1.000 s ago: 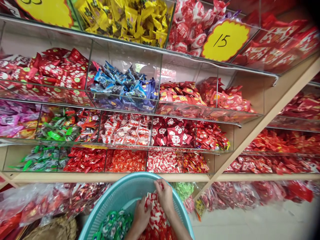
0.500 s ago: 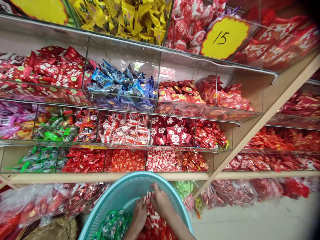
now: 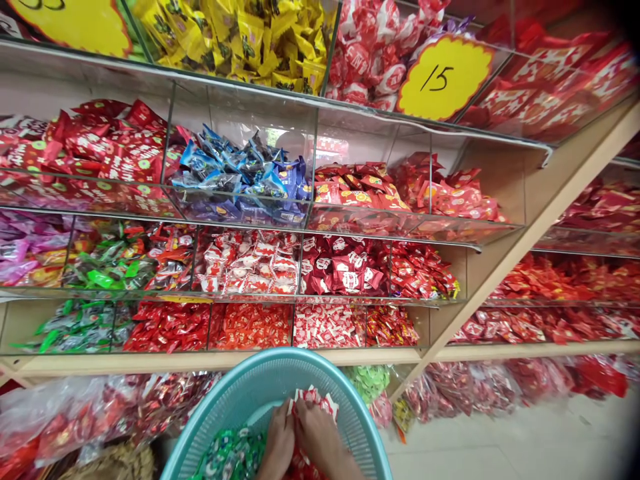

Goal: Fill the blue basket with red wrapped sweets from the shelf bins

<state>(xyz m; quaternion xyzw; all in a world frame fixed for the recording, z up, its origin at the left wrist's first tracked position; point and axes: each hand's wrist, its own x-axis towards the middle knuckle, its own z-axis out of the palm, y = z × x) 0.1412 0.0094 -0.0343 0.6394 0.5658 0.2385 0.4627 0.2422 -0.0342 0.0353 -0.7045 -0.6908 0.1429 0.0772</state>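
Observation:
Both hands are inside a teal plastic basket (image 3: 215,393) at the bottom middle of the head view. My left hand (image 3: 281,430) is curled, its fingertips meeting my right hand (image 3: 319,427), which lies bent over the pile. Red-and-white wrapped candies (image 3: 324,400) poke out beyond my right fingers; the hands appear cupped round them, though the grip underneath is hidden. More red candies (image 3: 300,467) show between the wrists. Green wrapped candies (image 3: 233,453) lie to the left of my left hand in the basket.
Behind the basket rises a slanted shelf with clear bins of wrapped candies; red-and-white ones (image 3: 327,325) fill a low bin. A yellow price tag (image 3: 445,77) reads 15. Plastic bags of candy (image 3: 90,410) sit under the wooden ledge (image 3: 150,362). Tiled floor (image 3: 460,447) lies right.
My right hand has come down and closed toward my left hand, its raised fingers now bent over the candies. The red-and-white candies now show beyond the fingers. The view has shifted slightly.

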